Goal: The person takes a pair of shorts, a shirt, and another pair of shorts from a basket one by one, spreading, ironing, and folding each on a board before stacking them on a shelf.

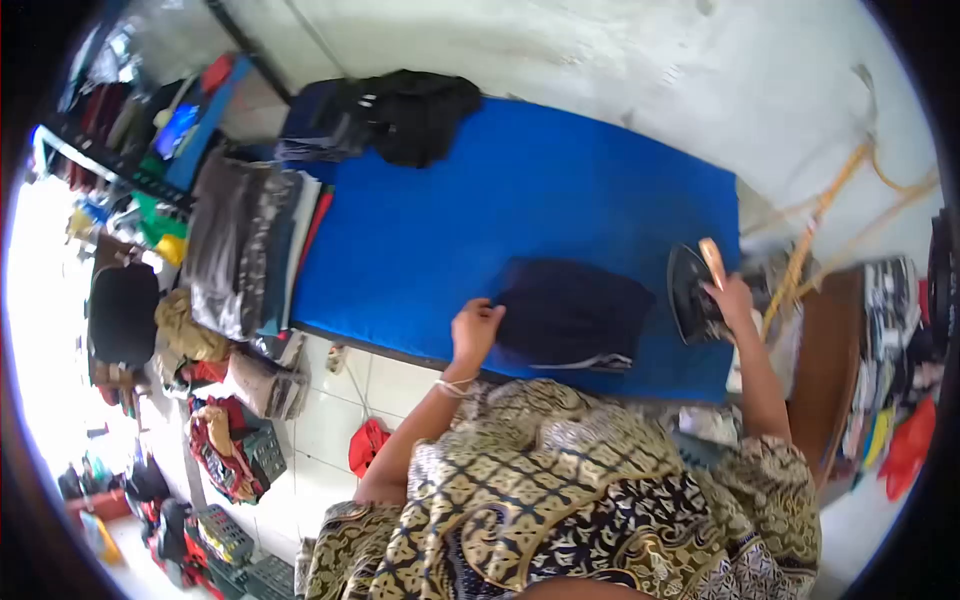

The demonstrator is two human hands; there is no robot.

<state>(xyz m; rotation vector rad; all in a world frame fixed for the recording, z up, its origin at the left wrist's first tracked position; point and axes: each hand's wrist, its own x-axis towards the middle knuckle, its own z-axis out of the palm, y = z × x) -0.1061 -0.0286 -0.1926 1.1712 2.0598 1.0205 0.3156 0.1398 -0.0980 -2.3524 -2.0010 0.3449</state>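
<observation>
Black iron (688,296) in outstretched right hand (734,302)

Red bundle (368,449) on white floor tiles (322,420) — basket (265,459) with cloth (220,445) nearby.

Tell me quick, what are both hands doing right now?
Left hand: curled at the edge of the cloth; whether it grips can't be told.
Right hand: closed, holding the iron.
</observation>
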